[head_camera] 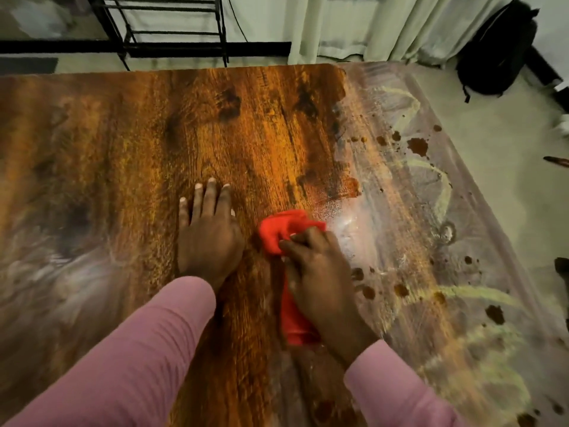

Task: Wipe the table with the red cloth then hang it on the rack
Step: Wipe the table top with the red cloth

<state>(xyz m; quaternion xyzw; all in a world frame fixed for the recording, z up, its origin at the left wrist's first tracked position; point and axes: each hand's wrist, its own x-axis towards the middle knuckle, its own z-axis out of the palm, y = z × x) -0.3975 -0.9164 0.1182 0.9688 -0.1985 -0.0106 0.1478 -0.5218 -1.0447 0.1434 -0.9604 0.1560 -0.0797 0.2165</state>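
Observation:
The red cloth lies bunched on the wooden table, near its middle. My right hand presses down on the cloth and grips it, with red fabric showing ahead of the fingers and trailing under the wrist. My left hand rests flat on the wood just left of the cloth, fingers spread, holding nothing. The table's right part is smeared with whitish and yellowish streaks and dark brown spots. A black metal rack stands on the floor beyond the table's far edge.
Pale curtains hang behind the table at the back right. A black backpack sits on the floor at the far right. Both my sleeves are pink. The table's right edge runs diagonally toward the lower right.

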